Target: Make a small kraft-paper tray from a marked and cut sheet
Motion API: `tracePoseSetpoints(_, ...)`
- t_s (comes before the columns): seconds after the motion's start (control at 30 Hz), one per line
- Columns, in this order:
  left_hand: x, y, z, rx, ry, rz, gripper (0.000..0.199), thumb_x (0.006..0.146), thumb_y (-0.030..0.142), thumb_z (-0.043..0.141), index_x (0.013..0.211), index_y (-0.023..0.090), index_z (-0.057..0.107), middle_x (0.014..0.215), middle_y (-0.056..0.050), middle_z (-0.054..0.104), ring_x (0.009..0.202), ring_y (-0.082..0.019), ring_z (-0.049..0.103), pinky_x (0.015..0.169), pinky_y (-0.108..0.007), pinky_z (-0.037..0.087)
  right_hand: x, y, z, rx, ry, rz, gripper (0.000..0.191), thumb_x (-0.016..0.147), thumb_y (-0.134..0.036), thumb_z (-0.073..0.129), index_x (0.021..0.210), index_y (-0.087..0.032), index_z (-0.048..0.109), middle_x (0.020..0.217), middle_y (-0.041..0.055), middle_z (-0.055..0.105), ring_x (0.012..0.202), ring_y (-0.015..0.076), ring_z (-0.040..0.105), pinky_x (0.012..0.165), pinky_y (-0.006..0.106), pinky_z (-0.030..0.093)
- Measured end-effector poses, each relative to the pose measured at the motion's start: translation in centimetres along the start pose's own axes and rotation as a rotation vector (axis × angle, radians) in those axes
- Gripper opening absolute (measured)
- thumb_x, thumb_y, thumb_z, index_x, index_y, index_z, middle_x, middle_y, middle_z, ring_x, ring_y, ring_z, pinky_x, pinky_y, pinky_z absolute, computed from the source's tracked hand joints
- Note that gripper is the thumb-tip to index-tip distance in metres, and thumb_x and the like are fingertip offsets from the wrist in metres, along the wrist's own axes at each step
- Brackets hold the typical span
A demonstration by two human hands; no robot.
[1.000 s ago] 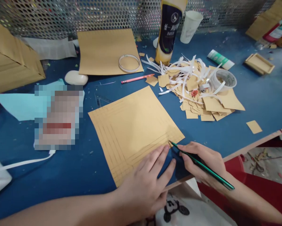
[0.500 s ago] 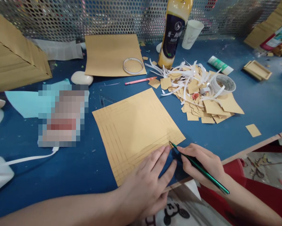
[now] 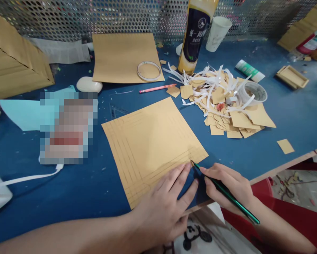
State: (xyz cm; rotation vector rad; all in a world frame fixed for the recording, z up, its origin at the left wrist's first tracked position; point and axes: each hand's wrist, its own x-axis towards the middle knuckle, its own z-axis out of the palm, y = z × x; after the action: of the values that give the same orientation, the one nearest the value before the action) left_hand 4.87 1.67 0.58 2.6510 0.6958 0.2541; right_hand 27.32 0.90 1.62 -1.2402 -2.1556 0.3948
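On the blue table lies a tan paper sheet (image 3: 153, 137) with pencil lines ruled along its edges. My left hand (image 3: 169, 201) rests flat across its near edge, fingers spread, holding nothing. In my right hand (image 3: 227, 183) is a slim green pencil (image 3: 227, 193), gripped as for writing. Its point touches the sheet close to the right corner, just beyond my left fingertips. A clear set square (image 3: 117, 110) lies at the sheet's far left edge. The sheet's near edge is partly hidden under my left hand.
Paper scraps and white strips (image 3: 219, 102) are heaped to the right, by a bottle (image 3: 195, 38) and a paper cup (image 3: 218, 33). A pink pencil (image 3: 157, 88) and tan card (image 3: 124, 58) lie behind the sheet. A blurred-out phone (image 3: 71, 127) with a cable lies left.
The pencil tip has shifted very slightly near the sheet's right corner. My left hand stays put on the sheet. The view has moved a little.
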Motion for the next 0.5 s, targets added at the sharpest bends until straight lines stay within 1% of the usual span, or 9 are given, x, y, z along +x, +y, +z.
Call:
tracePoseSetpoints(0.13, 0.09, -0.04, -0.04, 0.016, 0.002, 0.002, 0.065, 0.086, 0.036, 0.056, 0.142, 0.008, 0.036, 0.152, -0.024, 0.022, 0.141, -0.038, 0.019, 0.112, -0.048, 0.029, -0.08, 0.03, -0.07, -0.013, -0.012, 0.000, 0.031, 0.083, -0.008, 0.055, 0.111, -0.020, 0.057, 0.077, 0.0026, 0.066, 0.062, 0.0147, 0.063, 0.059, 0.025, 0.054)
tracePoseSetpoints(0.23, 0.12, -0.03, -0.01, 0.010, 0.001, 0.001, 0.066, 0.086, 0.037, 0.056, 0.142, 0.008, 0.035, 0.152, -0.024, 0.022, 0.142, -0.038, 0.019, 0.112, -0.047, 0.028, -0.11, -0.01, -0.05, -0.003, -0.008, 0.000, 0.031, 0.082, -0.008, 0.054, 0.110, -0.019, 0.057, 0.074, 0.0023, 0.063, 0.060, 0.0138, 0.061, 0.057, 0.024, 0.053)
tracePoseSetpoints(0.37, 0.09, 0.05, -0.02, 0.004, -0.004, -0.015, 0.067, 0.085, 0.036, 0.056, 0.142, 0.008, 0.035, 0.154, -0.023, 0.019, 0.142, -0.037, 0.017, 0.113, -0.047, 0.027, -0.14, 0.03, 0.26, -0.017, 0.033, -0.004, 0.031, 0.082, -0.006, 0.052, 0.108, -0.020, 0.058, 0.070, 0.0010, 0.061, 0.056, 0.0125, 0.058, 0.056, 0.022, 0.052)
tracePoseSetpoints(0.5, 0.10, 0.04, -0.12, 0.015, -0.001, -0.006, 0.066, 0.085, 0.036, 0.056, 0.142, 0.008, 0.036, 0.153, -0.022, 0.022, 0.142, -0.037, 0.018, 0.113, -0.047, 0.027, -0.08, 0.02, 0.47, -0.036, 0.069, -0.017, 0.031, 0.081, -0.005, 0.051, 0.107, -0.021, 0.059, 0.068, 0.0005, 0.062, 0.054, 0.0129, 0.059, 0.054, 0.023, 0.053)
